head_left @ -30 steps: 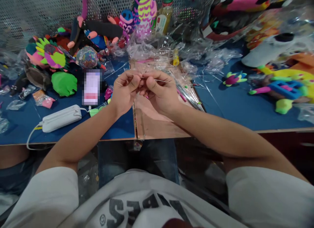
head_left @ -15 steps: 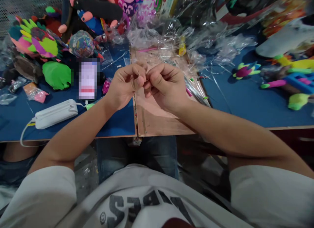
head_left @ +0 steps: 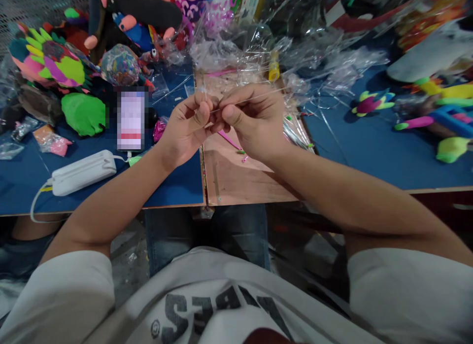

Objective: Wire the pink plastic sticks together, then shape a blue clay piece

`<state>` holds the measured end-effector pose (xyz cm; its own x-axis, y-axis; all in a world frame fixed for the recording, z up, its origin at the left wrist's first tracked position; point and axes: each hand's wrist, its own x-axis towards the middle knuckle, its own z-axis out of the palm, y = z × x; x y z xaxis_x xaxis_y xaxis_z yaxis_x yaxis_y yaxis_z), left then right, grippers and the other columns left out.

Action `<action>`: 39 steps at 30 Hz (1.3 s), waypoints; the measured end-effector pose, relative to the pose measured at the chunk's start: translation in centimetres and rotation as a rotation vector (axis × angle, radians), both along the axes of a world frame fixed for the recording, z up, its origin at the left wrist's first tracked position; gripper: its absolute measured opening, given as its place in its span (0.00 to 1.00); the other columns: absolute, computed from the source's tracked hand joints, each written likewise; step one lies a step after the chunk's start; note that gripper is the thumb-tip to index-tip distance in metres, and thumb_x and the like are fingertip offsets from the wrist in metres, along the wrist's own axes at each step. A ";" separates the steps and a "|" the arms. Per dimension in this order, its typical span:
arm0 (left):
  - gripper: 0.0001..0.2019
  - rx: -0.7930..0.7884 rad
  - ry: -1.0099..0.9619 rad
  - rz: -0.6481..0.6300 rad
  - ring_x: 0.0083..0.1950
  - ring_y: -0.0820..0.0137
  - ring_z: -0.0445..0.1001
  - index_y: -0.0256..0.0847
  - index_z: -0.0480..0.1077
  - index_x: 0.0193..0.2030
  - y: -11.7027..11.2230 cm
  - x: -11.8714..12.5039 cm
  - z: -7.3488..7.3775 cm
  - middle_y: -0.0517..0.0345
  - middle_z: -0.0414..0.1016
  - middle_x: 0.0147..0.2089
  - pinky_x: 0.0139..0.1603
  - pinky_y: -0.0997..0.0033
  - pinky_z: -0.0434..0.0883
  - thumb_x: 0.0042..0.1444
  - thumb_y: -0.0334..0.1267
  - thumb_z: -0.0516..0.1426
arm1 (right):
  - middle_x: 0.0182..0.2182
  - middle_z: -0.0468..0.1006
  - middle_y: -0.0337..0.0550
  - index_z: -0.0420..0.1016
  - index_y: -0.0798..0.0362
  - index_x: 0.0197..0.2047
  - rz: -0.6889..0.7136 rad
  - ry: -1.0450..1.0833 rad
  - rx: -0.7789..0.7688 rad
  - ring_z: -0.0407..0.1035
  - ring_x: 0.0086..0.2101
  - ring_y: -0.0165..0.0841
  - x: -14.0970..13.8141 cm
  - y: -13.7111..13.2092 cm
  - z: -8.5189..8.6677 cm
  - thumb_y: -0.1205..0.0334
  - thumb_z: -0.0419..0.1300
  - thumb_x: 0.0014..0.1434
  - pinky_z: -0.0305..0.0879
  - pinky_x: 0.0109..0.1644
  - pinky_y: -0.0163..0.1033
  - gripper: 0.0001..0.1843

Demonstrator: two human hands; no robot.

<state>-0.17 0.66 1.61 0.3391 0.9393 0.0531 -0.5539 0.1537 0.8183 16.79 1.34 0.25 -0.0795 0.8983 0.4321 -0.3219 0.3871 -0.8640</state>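
Observation:
My left hand (head_left: 186, 129) and my right hand (head_left: 256, 124) meet over a bare wooden board (head_left: 244, 184), both closed in a fingertip pinch. Between them runs a thin, pale, thread-like strand (head_left: 258, 96), which slants up to the right across my right fingers. Its exact kind is too fine to make out. Below the fingers, a thin pink strip (head_left: 231, 139) with a green bit near its end shows against the board; whether it hangs or lies there I cannot tell. The curled fingers hide the pinched spot.
Clear plastic wrap (head_left: 229, 53) heaps up behind my hands, beside a small yellow roll (head_left: 274, 70). To the left are a phone (head_left: 131, 120), a white power bank (head_left: 84, 172), a green clay lump (head_left: 84, 113) and colourful clay figures. A small turtle-like figure (head_left: 371, 103) sits on the right.
My right hand has shifted slightly up and right, and its fingers have turned. The pale strand now shows across them, and the pink strip below has come into view.

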 end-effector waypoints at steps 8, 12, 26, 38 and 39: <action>0.17 -0.068 -0.045 0.010 0.44 0.72 0.85 0.41 0.71 0.34 -0.4 0.0 0.8 0.61 0.79 0.45 0.47 0.70 0.82 0.71 0.40 0.72 | 0.33 0.81 0.38 0.86 0.45 0.35 -0.037 -0.040 0.034 0.75 0.30 0.32 -0.3 -0.9 0.4 0.40 0.85 0.58 0.81 0.35 0.43 0.21; 0.16 -0.086 -0.035 0.040 0.45 0.72 0.85 0.42 0.73 0.36 -0.3 0.0 0.4 0.61 0.79 0.47 0.46 0.71 0.82 0.73 0.44 0.70 | 0.34 0.84 0.38 0.90 0.42 0.36 -0.034 -0.021 0.136 0.74 0.28 0.30 -0.6 -1.1 0.5 0.42 0.84 0.60 0.79 0.34 0.42 0.16; 0.15 -0.097 -0.140 0.060 0.40 0.76 0.83 0.43 0.76 0.41 -0.8 0.0 2.1 0.61 0.82 0.44 0.46 0.73 0.81 0.83 0.44 0.59 | 0.38 0.86 0.37 0.92 0.41 0.40 -0.250 0.049 0.237 0.70 0.24 0.26 -0.5 -1.4 0.9 0.46 0.83 0.65 0.73 0.27 0.40 0.11; 0.10 -0.070 -0.096 0.081 0.42 0.75 0.85 0.44 0.78 0.41 -0.9 0.2 1.0 0.64 0.82 0.44 0.47 0.71 0.81 0.77 0.41 0.66 | 0.40 0.88 0.40 0.94 0.28 0.44 -0.295 -0.155 0.321 0.81 0.37 0.40 0.0 -2.4 0.4 0.47 0.80 0.68 0.81 0.43 0.53 0.03; 0.11 -0.036 -0.125 0.076 0.40 0.77 0.83 0.43 0.78 0.40 -0.8 0.1 1.0 0.64 0.82 0.44 0.47 0.72 0.81 0.78 0.40 0.65 | 0.41 0.88 0.41 0.93 0.25 0.43 -0.295 -0.174 0.312 0.81 0.39 0.43 0.1 -2.5 0.5 0.45 0.80 0.67 0.81 0.43 0.55 0.03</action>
